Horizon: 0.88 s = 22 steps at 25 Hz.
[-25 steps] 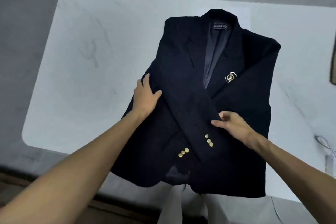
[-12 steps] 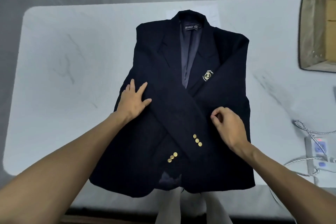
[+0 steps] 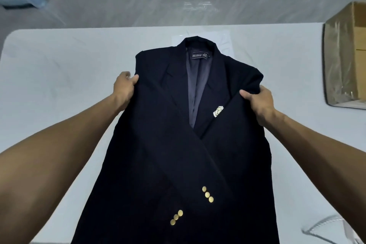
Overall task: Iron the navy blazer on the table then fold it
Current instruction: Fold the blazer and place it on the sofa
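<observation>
Pale marbled tabletop (image 3: 59,89) fills the view, with a cardboard box (image 3: 344,55) at 2 o'clock. Centred on it is the navy blazer (image 3: 158,154), front up, collar at 12 o'clock, sleeves crossed over the chest, gold cuff buttons (image 3: 207,194) towards 6 o'clock. The left hand (image 3: 123,89) at 9 o'clock and the right hand (image 3: 260,103) at 3 o'clock each grip a side edge below the shoulder, fingers (image 3: 133,81) grasping cloth. For a clean fold, keep both grips level and the sleeves flat while turning the top over evenly.
</observation>
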Available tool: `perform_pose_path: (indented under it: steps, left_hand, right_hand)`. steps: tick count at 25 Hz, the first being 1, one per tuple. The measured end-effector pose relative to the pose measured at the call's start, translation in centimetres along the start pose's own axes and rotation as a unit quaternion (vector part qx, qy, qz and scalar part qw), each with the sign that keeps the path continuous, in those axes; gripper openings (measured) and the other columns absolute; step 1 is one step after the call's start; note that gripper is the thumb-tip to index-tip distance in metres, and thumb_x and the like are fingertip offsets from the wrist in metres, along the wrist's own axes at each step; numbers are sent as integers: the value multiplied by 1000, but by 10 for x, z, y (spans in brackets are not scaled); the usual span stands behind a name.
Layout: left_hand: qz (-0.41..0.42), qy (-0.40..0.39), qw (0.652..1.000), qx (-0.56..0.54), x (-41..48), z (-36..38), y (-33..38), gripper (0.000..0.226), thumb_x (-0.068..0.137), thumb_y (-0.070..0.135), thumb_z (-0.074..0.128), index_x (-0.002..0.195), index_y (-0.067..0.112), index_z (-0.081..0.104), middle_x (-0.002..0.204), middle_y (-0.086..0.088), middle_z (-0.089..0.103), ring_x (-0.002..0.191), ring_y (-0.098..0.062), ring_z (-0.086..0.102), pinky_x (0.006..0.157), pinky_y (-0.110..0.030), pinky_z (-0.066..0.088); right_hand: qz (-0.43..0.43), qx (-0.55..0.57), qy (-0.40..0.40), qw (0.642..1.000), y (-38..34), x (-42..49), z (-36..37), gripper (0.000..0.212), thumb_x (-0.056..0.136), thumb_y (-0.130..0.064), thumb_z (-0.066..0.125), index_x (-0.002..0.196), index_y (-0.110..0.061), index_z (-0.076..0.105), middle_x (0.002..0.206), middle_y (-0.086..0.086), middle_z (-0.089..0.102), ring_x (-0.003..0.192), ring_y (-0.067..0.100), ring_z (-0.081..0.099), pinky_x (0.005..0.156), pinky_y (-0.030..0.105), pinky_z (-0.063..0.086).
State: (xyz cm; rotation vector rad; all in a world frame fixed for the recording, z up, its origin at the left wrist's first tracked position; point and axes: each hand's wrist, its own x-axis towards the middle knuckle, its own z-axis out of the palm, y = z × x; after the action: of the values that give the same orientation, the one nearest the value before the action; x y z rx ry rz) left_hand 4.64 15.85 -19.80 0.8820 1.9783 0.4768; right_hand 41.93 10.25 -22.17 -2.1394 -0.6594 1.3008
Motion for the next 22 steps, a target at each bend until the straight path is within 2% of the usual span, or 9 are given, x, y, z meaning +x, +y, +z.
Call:
perform_pose_path:
  steps: [2,4,8,12,14,16,18,20,22]
  left_hand:
    - [10,-41,998,-48,6,7,10,28,98,29,61,118,8,63,122,-8,67,99,-18,67,86,-29,54]
    - [38,-47,991,-119,1,11,23,16,95,24,66,107,14,68,111,-2,72,89,-11,71,76,-23,57]
    - [79,15,977,-196,-4,8,52,20,90,14,69,110,19,67,107,7,73,93,-9,70,81,-24,58]
    - [116,102,976,-151,-13,-1,87,18,82,12,73,86,22,60,88,9,68,78,-8,62,84,-29,56]
    - [143,114,967,-178,-23,-17,108,20,77,11,76,85,23,62,87,9,69,77,-8,62,85,-31,57]
    - [162,93,961,-206,-36,-39,119,25,73,5,78,86,22,65,93,5,72,83,-11,65,86,-34,58]
    - [186,48,963,-191,-65,-60,112,29,75,-4,75,88,19,65,93,6,72,82,-9,66,77,-26,57]
    - [193,-10,971,-141,-103,-75,87,30,79,-7,72,87,20,63,79,14,69,67,-4,61,60,-18,47]
    - [160,-82,979,-92,-141,-94,42,35,81,-9,71,87,26,68,78,17,71,66,-4,64,60,-17,47]
  right_hand:
    - [-9,5,15,1000,-2,6,2,22,78,-26,78,97,-19,68,94,-4,72,88,18,68,88,38,56]
    - [-60,39,46,996,-15,7,-1,18,77,-26,77,91,-18,69,89,-6,72,85,14,69,82,32,56]
    - [-107,24,84,990,-42,20,-16,13,83,-26,73,90,-21,64,86,-12,68,84,12,65,82,29,53]
    - [-192,-21,78,978,-93,19,-14,20,80,-11,73,79,-13,53,71,-11,55,67,9,48,66,23,43]
    - [-225,26,90,970,-123,11,-16,24,77,-10,72,75,-22,51,72,-12,57,68,7,49,69,23,45]
    - [-223,53,91,969,-137,3,-26,23,72,-11,68,77,-30,56,85,-7,64,76,10,57,77,28,51]
    - [-220,44,75,972,-130,-17,-42,26,65,-8,59,73,-32,57,90,0,61,75,13,54,71,35,49]
    - [-223,31,39,973,-103,-51,-62,30,68,0,55,72,-29,58,90,1,57,75,9,51,68,30,44]
    - [-212,15,-6,977,-56,-91,-83,40,76,13,50,77,-25,61,100,3,60,88,9,56,80,28,46]
